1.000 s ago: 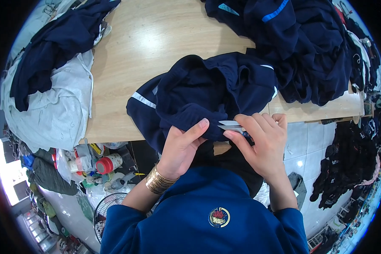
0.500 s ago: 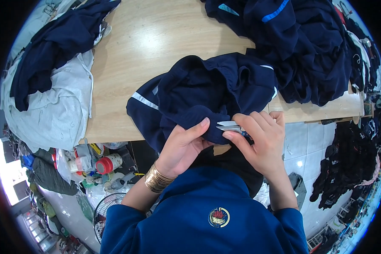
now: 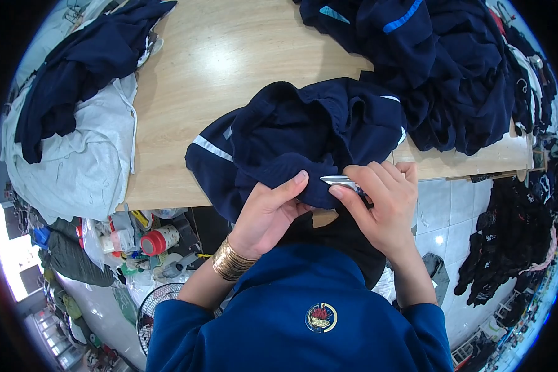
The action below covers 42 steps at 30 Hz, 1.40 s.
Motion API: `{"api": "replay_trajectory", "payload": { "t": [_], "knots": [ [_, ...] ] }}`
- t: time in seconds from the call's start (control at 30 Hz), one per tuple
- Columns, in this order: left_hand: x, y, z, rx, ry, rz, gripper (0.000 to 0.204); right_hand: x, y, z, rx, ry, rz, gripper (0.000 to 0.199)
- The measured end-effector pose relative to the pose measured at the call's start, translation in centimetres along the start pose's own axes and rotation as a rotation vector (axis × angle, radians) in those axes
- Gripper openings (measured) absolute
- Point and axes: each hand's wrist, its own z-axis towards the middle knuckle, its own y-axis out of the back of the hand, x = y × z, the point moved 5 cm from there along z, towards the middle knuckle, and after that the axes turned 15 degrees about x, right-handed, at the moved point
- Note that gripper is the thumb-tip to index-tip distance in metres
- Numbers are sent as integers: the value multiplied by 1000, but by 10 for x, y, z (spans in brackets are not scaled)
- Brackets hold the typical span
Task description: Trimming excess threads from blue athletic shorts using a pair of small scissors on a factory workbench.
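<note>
A navy garment with white stripes (image 3: 273, 133) lies bunched at the front edge of the wooden table (image 3: 186, 93), its opening facing up. My left hand (image 3: 270, 214) pinches the near edge of that opening, thumb on top and fingers beneath the cloth. In my right hand (image 3: 381, 201) is a pair of thread snips (image 3: 338, 180), gripped between thumb and fingers. Their blades point left, close together, right beside the cloth edge near my left thumb. Most of the snips' body is hidden by my fingers.
More navy garments (image 3: 440, 74) are heaped at the right of the table. On the left, white cloth (image 3: 74, 164) hangs over the edge under a navy piece (image 3: 87, 68). Below stand a red-lidded container (image 3: 158, 240) and a fan (image 3: 152, 310). Dark clothes (image 3: 502, 242) lie at right.
The snips' blades have closed together from a slightly parted position. My right hand has barely shifted; my left hand and the garment stay in place.
</note>
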Motion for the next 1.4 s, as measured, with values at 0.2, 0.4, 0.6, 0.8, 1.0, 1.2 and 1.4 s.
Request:
{"api": "replay_trajectory", "payload": {
  "t": [0.2,0.4,0.6,0.8,1.0,1.2,1.4],
  "knots": [
    [-6,-3,1,2,-71,52,20,1,2,1,14,-8,0,27],
    [-4,-1,-1,-18,-72,75,19,4,2,1,8,3,-44,26],
    [-5,0,0,-32,-73,72,18,5,2,1,-2,-3,-79,24],
    [-6,-1,0,-33,-94,67,22,-6,2,0,-19,-82,146,22],
    [-2,0,1,-44,-85,43,23,0,-1,7,25,-125,502,23],
    [-1,0,-2,-56,-72,128,25,-41,-10,4,-194,-300,617,7],
    [1,7,-1,-82,-71,67,26,-8,-10,4,15,-108,745,23]
  ]
}}
